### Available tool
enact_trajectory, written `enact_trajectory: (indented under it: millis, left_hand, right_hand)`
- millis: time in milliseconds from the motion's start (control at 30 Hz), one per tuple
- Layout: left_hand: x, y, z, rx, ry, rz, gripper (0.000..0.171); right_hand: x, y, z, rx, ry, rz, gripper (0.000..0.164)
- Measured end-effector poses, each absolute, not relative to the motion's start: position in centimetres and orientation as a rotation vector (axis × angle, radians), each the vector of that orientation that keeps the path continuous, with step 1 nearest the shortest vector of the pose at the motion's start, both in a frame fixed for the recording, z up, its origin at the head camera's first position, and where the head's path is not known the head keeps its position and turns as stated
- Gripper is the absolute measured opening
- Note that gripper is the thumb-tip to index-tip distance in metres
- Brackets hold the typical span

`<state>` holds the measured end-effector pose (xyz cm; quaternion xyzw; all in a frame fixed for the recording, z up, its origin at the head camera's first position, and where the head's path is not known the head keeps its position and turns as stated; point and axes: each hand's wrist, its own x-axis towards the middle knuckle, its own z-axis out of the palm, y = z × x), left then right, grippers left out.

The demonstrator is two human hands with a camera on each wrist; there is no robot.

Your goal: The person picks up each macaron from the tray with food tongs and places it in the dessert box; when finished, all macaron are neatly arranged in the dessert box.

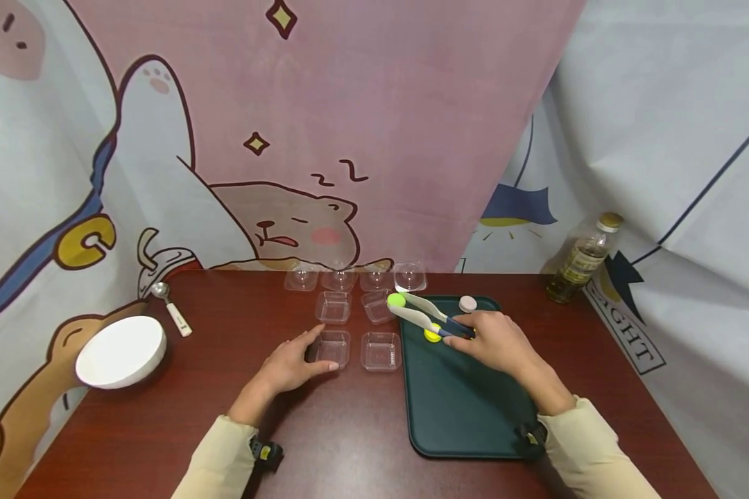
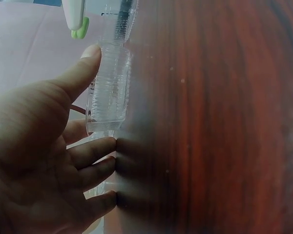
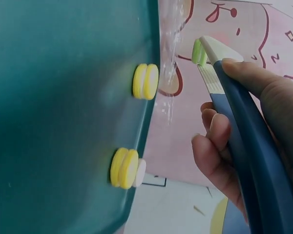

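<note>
My right hand (image 1: 499, 341) grips blue-handled tongs (image 1: 419, 317) with white tips. A green macaron (image 1: 396, 299) is pinched between those tips, raised near the tray's far left corner. My left hand (image 1: 288, 365) is beside the front left clear plastic box (image 1: 333, 348), thumb and fingers spread around its left side. In the left wrist view the thumb lies close along the box wall (image 2: 107, 97). On the dark green tray (image 1: 462, 416) sit a yellow macaron (image 1: 433, 334), a second yellow macaron (image 3: 124, 168) and a pale pink macaron (image 1: 467, 303).
Other clear boxes (image 1: 381, 351) stand around the left hand's box, with domed clear lids (image 1: 340, 278) behind them. A white bowl (image 1: 121, 352) and a scoop (image 1: 176, 315) are at the left. An oil bottle (image 1: 577, 267) stands at the back right, near the curtain.
</note>
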<state>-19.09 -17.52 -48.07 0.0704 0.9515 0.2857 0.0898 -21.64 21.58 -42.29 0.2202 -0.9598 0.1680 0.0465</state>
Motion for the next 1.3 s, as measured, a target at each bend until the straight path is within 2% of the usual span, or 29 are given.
enact_trajectory:
  millis: [200, 400, 700, 967, 1300]
  left_hand:
    - [-18.9, -17.4, -47.9, 0.212, 2.833, 0.840, 0.092]
    - [-19.1, -17.4, -47.7, 0.191, 2.839, 0.838, 0.092]
    - [-19.3, -17.1, -47.9, 0.153, 2.854, 0.835, 0.093]
    - [-19.4, -17.1, -47.7, 0.131, 2.865, 0.832, 0.093]
    - [-19.4, -17.1, -47.9, 0.147, 2.881, 0.793, 0.094]
  right_hand:
    - [-21.1, 20.6, -42.5, 0.697, -2.954, 0.525, 0.047]
    - [-20.7, 19.4, -42.8, 0.711, -2.959, 0.519, 0.044]
    - [-20.4, 17.8, -43.4, 0.809, -2.923, 0.526, 0.027]
    - [-20.3, 16.4, -43.6, 0.853, -2.930, 0.562, 0.043]
    - [-19.9, 14.6, -43.6, 0.970, -2.911, 0.522, 0.038]
